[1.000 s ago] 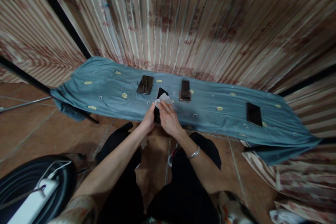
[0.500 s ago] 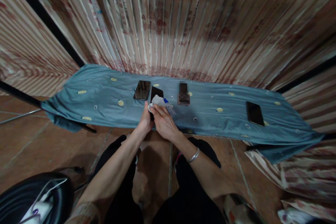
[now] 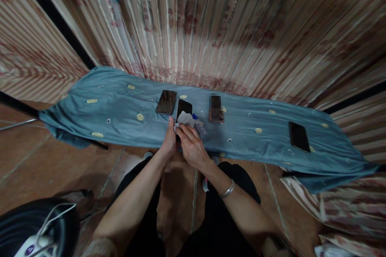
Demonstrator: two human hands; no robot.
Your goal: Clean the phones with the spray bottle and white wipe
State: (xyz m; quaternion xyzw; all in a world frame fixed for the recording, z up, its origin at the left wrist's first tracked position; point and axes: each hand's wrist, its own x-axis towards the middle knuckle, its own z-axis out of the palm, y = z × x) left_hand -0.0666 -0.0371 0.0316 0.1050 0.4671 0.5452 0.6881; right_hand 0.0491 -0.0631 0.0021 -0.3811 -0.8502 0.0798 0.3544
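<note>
— What differs from a second ago?
— The white cloth [image 3: 185,119] under the right hand [image 3: 193,147] has slid further up the black phone [image 3: 183,109], towards its far end.
— And the left hand [image 3: 169,141]?
— It has crept up the phone's near edge, just beside the right.

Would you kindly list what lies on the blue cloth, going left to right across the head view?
Brown phone → black phone with white wipe → small bottle → blurred phone → black phone at the far right.
</note>
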